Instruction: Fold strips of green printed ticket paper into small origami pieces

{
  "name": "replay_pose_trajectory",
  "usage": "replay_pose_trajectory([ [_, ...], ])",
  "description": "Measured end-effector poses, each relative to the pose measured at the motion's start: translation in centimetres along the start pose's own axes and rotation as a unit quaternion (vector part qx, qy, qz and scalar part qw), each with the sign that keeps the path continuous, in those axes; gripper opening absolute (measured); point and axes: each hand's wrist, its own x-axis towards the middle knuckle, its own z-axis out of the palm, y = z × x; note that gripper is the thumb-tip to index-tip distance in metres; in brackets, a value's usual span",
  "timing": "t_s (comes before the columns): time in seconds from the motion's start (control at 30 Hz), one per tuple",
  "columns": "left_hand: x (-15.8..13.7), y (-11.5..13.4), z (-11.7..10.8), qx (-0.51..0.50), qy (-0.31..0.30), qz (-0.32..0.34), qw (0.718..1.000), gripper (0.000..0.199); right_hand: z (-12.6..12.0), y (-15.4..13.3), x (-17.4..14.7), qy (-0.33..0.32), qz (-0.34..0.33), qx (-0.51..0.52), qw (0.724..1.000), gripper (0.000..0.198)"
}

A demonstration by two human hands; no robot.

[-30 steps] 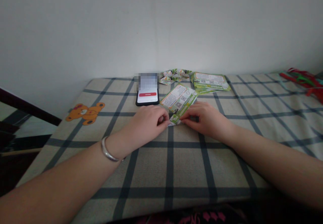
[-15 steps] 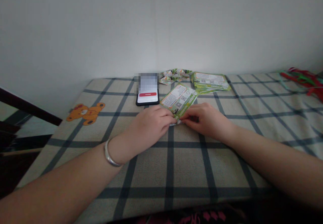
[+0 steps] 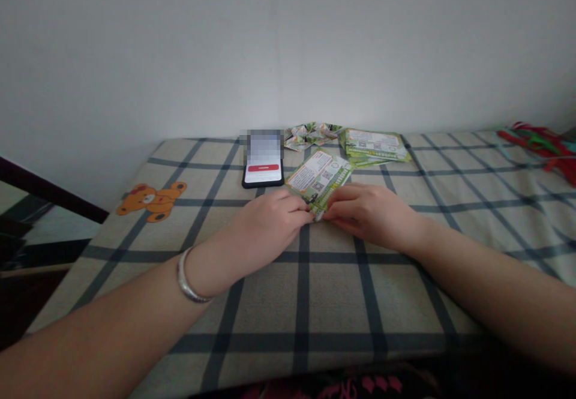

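A green and white printed leaflet lies at a slant on the checked tablecloth, its near corner rolled or folded over. My left hand pinches that near corner from the left; a silver bangle circles the wrist. From the right, my right hand has its thumb and fingertips closed on the same edge. The fingertips of both hands nearly meet there and partly cover the fold.
Behind the leaflet are a phone with a lit screen, several folded paper pieces and a stack of similar leaflets. An orange bear figure is at the left. Red and green material lies far right.
The right hand's fingers have drawn closer together and shifted slightly left along the fold. The left hand has stayed almost in place, and the leaflet lies nearly as before.
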Motion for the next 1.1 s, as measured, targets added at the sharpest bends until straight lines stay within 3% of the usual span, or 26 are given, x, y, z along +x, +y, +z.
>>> replay_pose_trajectory([
  [0.3,0.06,-0.27,0.05,0.004,-0.002,-0.001,1.0,0.016,0.66,-0.49,0.36,0.012,-0.043,-0.095,0.994,0.017],
  [0.57,-0.32,-0.59,0.24,0.066,-0.022,0.051,0.996,0.014,0.65,-0.83,0.65,0.043,-0.078,-0.145,0.985,0.017],
  [1.1,-0.44,-0.96,-0.57,0.065,-0.048,0.071,0.994,0.02,-0.25,-0.31,0.09,0.009,-0.084,-0.109,0.99,0.015],
])
